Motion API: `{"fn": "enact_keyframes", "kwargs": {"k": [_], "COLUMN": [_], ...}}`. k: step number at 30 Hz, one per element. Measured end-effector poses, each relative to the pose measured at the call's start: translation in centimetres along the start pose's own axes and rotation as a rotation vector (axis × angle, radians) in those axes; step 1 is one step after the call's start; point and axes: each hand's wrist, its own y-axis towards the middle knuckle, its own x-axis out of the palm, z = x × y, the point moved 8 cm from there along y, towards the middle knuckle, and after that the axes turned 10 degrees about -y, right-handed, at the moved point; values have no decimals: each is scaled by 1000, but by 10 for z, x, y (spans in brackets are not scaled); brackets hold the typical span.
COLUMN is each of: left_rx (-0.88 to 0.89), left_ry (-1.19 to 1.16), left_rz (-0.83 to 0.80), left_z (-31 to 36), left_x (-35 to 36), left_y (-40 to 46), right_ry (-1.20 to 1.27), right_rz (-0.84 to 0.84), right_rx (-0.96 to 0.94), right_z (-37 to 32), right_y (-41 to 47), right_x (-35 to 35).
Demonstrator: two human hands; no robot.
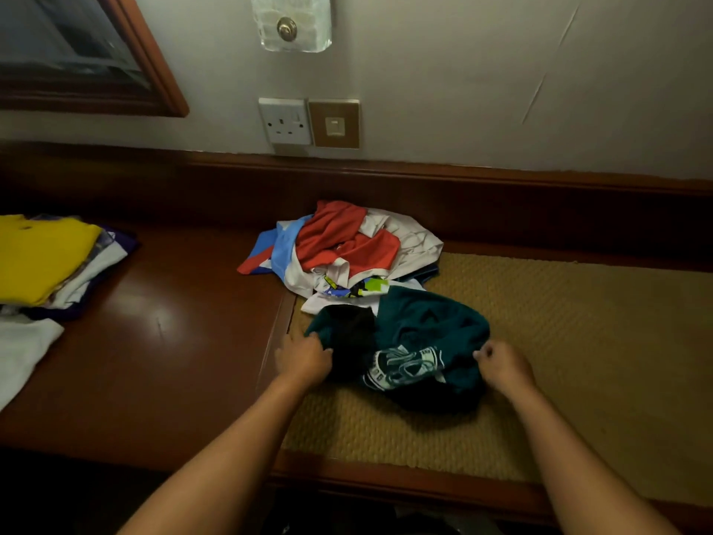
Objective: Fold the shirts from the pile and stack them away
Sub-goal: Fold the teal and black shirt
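A crumpled dark teal shirt (424, 330) with a white print lies on the woven mat (559, 341) in front of me. My left hand (303, 359) grips its left edge and my right hand (503, 366) pinches its right edge. Just behind it sits the pile of unfolded shirts (347, 245), red, light blue and white. At the far left a stack of folded shirts (42, 256) rests on the wooden top, a yellow one uppermost.
The polished wooden desk (162, 341) runs left of the mat, with a white cloth (23, 353) at its left edge. A raised wooden ledge and the wall with a socket (285, 121) and a switch (335, 124) stand behind. A framed mirror (77, 52) hangs upper left.
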Motion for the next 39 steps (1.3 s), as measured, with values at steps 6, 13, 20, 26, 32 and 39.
{"fn": "enact_keyframes", "kwargs": {"k": [6,13,20,26,32,39], "left_rx": [224,254,171,464,731,721], "left_ry": [4,-471,-1031,-1221,-1079,-1221], "left_rz": [-45,180,459,378,384,81], "left_z": [11,34,27,63,88,4], "left_x": [31,-21,-119,-231,-291,-239], "left_y": [4,0,-10,-31,-83,-68], "right_ry": [-18,-518,232,348,527,810], "right_rz": [287,-42,35,131,113,228], "right_rx": [-409,-572,-547,-691,-803,-765], "right_z": [-72,-109,-130,-191,-297,-359], "right_y": [-13,-23,-22,-60,-124,-188], "right_x": [0,75,-28,-133,-145,-167]}}
